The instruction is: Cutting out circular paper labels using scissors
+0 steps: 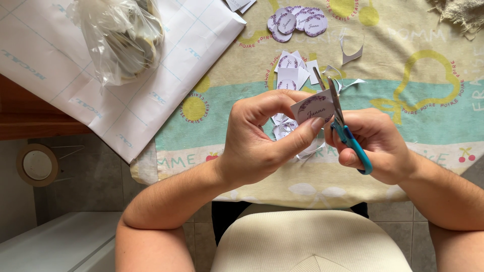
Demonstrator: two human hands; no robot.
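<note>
Small white paper label with purple wreath print (pixel 313 107), tilted, between open blades of blue-handled scissors (pixel 348 135) above tablecloth.

We count two hands, a left hand (pixel 257 141) and a right hand (pixel 370 143), one pair of blue-handled scissors (pixel 343 121) and one printed paper label (pixel 313 107) between them. We count one pile of cut round labels (pixel 297 21), about six though they overlap, one small stack of uncut square labels (pixel 290 70), and one clear plastic bag (pixel 118 35). We also count one large white sheet (pixel 75 80), one fruit-patterned tablecloth (pixel 413 116), and one roll of tape (pixel 36 164).
</note>
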